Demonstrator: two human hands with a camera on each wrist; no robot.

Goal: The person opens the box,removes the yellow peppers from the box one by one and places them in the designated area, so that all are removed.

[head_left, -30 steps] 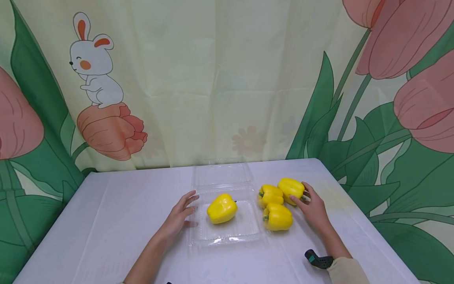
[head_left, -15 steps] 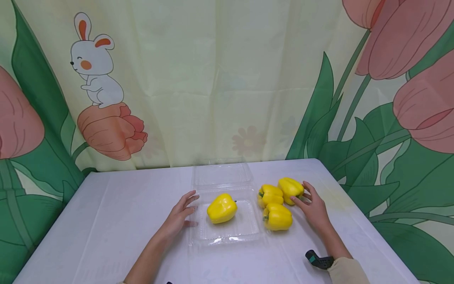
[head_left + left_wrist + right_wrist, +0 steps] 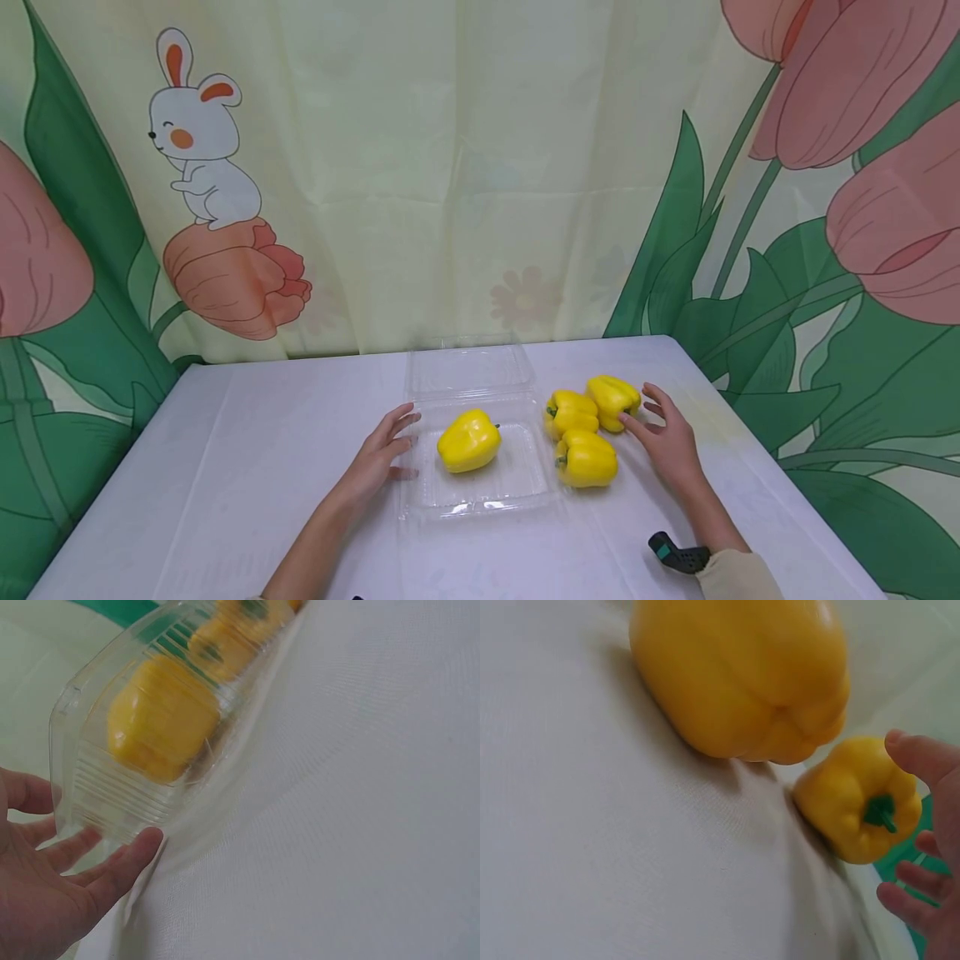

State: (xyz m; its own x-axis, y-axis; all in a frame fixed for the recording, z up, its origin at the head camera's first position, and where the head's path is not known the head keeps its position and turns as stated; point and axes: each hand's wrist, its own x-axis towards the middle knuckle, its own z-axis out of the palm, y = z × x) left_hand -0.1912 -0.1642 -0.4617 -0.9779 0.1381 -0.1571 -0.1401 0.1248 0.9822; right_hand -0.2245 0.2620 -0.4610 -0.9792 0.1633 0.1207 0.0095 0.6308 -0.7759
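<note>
A clear plastic clamshell container [image 3: 517, 483] lies with its lid [image 3: 468, 371] folded back, and one yellow bell pepper [image 3: 468, 442] is in its base. My left hand [image 3: 375, 454] is at the container's left side, fingers spread and fingertips right at its wall, as the left wrist view also shows. To the right of the container, my right hand [image 3: 667, 437] is beside the farthest of three loose peppers, a yellow bell pepper [image 3: 611, 402] with a green stem [image 3: 881, 811]. Its thumb and fingers are apart with nothing between them, the fingertips close to the pepper.
Two more yellow bell peppers [image 3: 572, 412] [image 3: 587, 458] lie close together between the container and my right hand. A white cloth covers the table [image 3: 247, 467]. Behind its far edge hangs a curtain [image 3: 375, 208] printed with tulips and a rabbit. A black wrist device [image 3: 678, 552] sits by my right sleeve.
My right hand's thumb and fingers have drawn back slightly to the right from the farthest pepper, which sits a touch farther left. The left hand and container have stayed in place.
</note>
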